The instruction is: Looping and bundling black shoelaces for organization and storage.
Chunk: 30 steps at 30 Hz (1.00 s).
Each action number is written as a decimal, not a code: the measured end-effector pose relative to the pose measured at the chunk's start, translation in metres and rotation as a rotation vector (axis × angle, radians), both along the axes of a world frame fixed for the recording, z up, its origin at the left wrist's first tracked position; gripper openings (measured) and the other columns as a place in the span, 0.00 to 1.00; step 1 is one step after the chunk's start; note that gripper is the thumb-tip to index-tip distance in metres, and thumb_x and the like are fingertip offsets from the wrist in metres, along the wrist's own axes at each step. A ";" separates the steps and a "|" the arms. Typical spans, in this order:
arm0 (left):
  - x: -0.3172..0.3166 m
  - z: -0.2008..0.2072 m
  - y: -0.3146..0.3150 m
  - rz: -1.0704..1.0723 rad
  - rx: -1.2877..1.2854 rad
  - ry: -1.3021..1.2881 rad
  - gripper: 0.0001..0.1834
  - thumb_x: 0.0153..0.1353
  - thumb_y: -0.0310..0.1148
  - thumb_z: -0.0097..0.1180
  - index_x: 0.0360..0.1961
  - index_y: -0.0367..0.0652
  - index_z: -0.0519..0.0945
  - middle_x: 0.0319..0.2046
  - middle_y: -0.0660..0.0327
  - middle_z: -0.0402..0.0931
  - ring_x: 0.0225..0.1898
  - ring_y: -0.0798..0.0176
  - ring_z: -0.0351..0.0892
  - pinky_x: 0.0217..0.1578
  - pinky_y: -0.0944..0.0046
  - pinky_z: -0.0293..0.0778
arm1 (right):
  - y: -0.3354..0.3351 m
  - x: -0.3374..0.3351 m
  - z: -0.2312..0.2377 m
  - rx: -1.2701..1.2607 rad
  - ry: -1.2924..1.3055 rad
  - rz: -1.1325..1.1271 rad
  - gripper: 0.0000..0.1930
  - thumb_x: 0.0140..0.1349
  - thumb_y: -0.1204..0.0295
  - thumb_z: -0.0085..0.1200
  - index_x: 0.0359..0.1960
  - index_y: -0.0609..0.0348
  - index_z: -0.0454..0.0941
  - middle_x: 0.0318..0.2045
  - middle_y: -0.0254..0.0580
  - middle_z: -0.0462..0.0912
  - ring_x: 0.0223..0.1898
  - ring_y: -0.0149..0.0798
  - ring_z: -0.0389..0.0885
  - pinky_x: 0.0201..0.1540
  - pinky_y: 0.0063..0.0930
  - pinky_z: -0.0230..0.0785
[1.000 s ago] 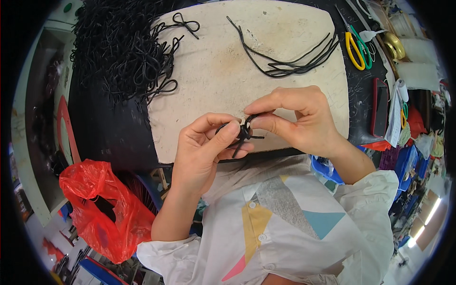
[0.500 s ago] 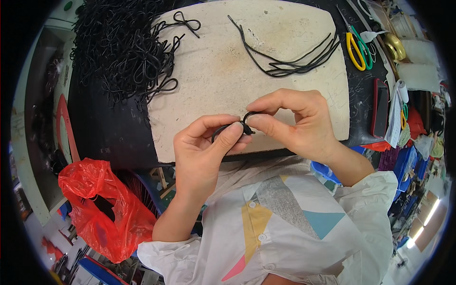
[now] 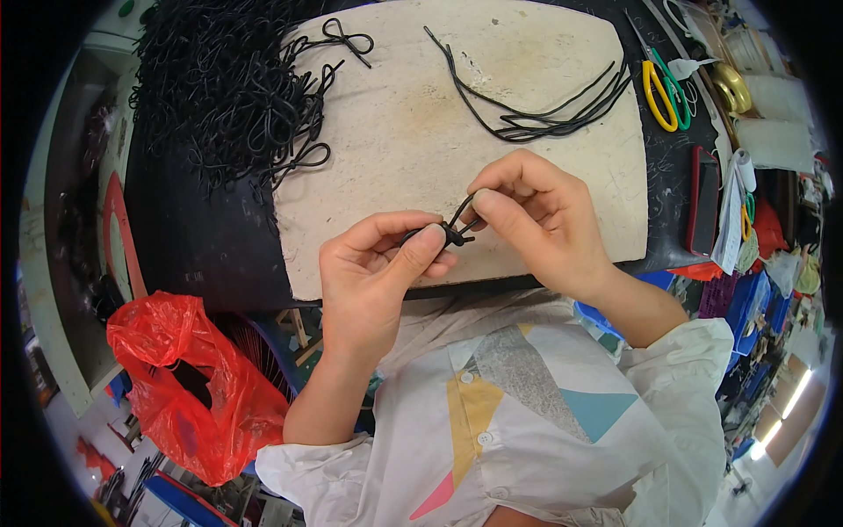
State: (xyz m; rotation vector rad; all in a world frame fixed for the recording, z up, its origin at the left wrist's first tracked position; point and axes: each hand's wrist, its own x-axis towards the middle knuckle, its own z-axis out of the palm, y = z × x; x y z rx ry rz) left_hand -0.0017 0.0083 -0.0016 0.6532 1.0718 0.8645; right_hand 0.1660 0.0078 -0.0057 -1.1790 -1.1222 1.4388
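Now that the right hand has pulled up and away from the knot, there's a longer bit of black cord showing between the two. That hand's pinched on the strand, while the left hand is clamped right beside the knot, so they're close but apart. Looks to me like slack is getting worked through, though fingers hide part of it. It's all held over the near part of the pale board. Further out, loose cords lie right, and a tangled black pile sits left.
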 end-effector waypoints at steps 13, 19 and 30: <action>-0.005 0.000 0.002 -0.005 -0.122 -0.178 0.09 0.54 0.23 0.54 0.36 0.30 0.74 0.28 0.55 0.76 0.26 0.68 0.77 0.28 0.75 0.74 | 0.001 0.004 -0.004 0.365 -0.378 0.120 0.06 0.47 0.78 0.58 0.28 0.62 0.77 0.24 0.41 0.78 0.26 0.34 0.76 0.29 0.22 0.67; -0.006 -0.003 0.000 0.052 -0.022 -0.162 0.08 0.54 0.23 0.54 0.36 0.31 0.75 0.28 0.56 0.76 0.26 0.70 0.76 0.28 0.76 0.73 | -0.001 0.005 -0.002 0.275 -0.373 0.139 0.05 0.48 0.76 0.58 0.27 0.62 0.77 0.24 0.39 0.78 0.26 0.33 0.76 0.29 0.22 0.66; 0.001 -0.004 -0.002 0.164 0.093 -0.081 0.07 0.59 0.30 0.49 0.34 0.36 0.73 0.28 0.60 0.75 0.29 0.69 0.76 0.33 0.71 0.73 | 0.000 -0.002 0.003 0.198 -0.307 0.189 0.04 0.52 0.76 0.53 0.27 0.64 0.74 0.23 0.40 0.76 0.26 0.32 0.74 0.29 0.21 0.64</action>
